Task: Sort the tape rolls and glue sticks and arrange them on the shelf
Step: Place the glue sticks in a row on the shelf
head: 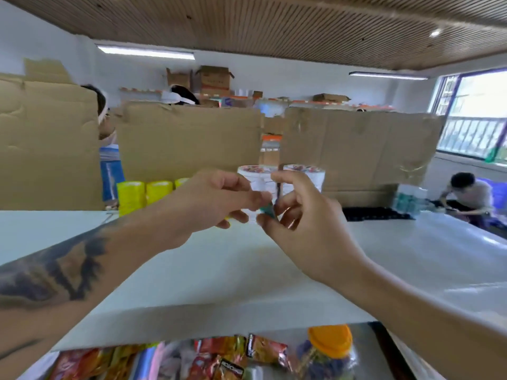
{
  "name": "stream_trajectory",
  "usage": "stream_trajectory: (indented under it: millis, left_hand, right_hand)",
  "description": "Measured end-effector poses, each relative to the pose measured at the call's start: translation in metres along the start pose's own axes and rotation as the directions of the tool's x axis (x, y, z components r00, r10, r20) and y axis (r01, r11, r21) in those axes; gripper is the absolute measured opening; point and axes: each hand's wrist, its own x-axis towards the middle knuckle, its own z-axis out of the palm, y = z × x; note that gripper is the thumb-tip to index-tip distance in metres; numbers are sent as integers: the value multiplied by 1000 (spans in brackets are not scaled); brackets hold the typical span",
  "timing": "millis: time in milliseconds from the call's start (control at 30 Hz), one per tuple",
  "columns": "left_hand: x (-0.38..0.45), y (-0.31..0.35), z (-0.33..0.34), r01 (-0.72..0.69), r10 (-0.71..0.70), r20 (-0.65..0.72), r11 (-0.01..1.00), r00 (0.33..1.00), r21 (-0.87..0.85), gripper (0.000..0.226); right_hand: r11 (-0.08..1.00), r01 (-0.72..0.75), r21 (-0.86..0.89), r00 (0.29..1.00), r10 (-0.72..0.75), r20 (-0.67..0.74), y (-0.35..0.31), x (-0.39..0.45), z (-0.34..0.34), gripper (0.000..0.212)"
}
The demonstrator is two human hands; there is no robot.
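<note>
Both my hands are raised over the white shelf top [192, 270]. My left hand [211, 204] and my right hand [299, 215] meet at a small green-capped item [267, 209], likely a glue stick, and both pinch it with their fingertips. Most of the item is hidden by the fingers. Behind my left hand stand stacks of yellow tape rolls [131, 197] in a row on the shelf top. Two stacks of white tape rolls [256, 176] with printed tops stand behind my fingers.
Tall cardboard sheets [189, 141] wall off the back of the shelf top. Snack packets and an orange-lidded jar [329, 344] lie on the lower level in front. One person sits at the far right [466, 193], and other people's heads show behind the cardboard.
</note>
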Motion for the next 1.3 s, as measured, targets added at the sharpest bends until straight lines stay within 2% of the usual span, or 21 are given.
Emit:
stream_trajectory:
  millis: [100, 200, 300, 400, 467, 633, 733, 833, 967, 1067, 1300]
  left_hand:
    - [17, 20, 52, -35, 34, 31, 999, 999, 32, 56]
    - [40, 26, 99, -84, 79, 50, 989, 996, 121, 41]
    - [64, 26, 139, -166, 136, 119, 940, 983, 298, 42]
    - [87, 25, 178, -270, 170, 238, 827, 956, 493, 41]
    - [104, 26, 203, -353, 182, 330, 723, 926, 594, 51]
    - [157, 29, 260, -475, 213, 436, 563, 874, 676, 69]
    - [192, 22, 284, -472, 211, 433, 555, 876, 685, 77]
    - [215, 11, 299, -426, 136, 427, 555, 894, 714, 84]
    - [225, -3, 307, -353, 57, 413, 629, 909, 692, 96]
    - [228, -5, 307, -349, 22, 425, 612, 905, 710, 102]
    - [228, -5, 310, -345, 7, 428, 605, 904, 718, 102]
  right_hand:
    - [997, -47, -54, 999, 45, -25, 31, -22, -49, 58]
    - [992, -94, -83, 993, 88, -77, 63, -40, -92, 53]
    - [982, -159, -105, 978, 142, -152, 93, -48, -127, 46]
    - [971, -217, -96, 952, 189, -240, 124, -47, -154, 43]
    - [962, -253, -106, 926, 208, -316, 146, -40, -170, 40]
    - [928, -304, -214, 890, 196, -412, 201, -6, -206, 31]
    - [902, -321, -288, 895, 189, -404, 238, 22, -222, 30]
    - [885, -294, -362, 924, 166, -344, 273, 50, -227, 32]
    - [859, -246, -449, 950, 123, -286, 311, 73, -226, 34]
    - [848, -228, -479, 956, 102, -274, 328, 76, -222, 34]
    - [825, -215, -522, 963, 90, -253, 344, 69, -215, 33]
